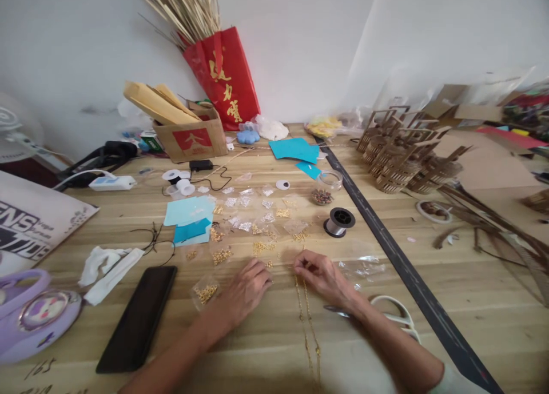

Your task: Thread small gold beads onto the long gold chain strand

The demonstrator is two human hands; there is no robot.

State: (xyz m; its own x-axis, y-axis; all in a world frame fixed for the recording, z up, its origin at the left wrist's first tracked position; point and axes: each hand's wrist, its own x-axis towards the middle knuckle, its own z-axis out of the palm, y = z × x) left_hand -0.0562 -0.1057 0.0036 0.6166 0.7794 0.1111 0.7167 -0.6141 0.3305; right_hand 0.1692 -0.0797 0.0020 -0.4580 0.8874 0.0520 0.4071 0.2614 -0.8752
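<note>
My right hand (318,273) pinches a thin gold chain (301,308) near its upper end. Two strands of the chain hang from the fingers and run down toward the front edge of the view. To its left, my left hand (249,286) rests low over the table, fingers bent together; whatever they hold, if anything, is hidden. Just above those fingertips lie a few small gold beads (269,264), beside a larger pile of gold findings (262,247). A small clear bag of gold pieces (206,292) lies left of the left hand. White-handled scissors (397,308) are partly under my right forearm.
A spool of wire (339,222) and a glass jar of beads (322,195) stand beyond my right hand. A black phone (138,319) lies at left, near a purple case (38,314). Small woven baskets (398,154) crowd the back right. A dark strip (386,242) crosses the table.
</note>
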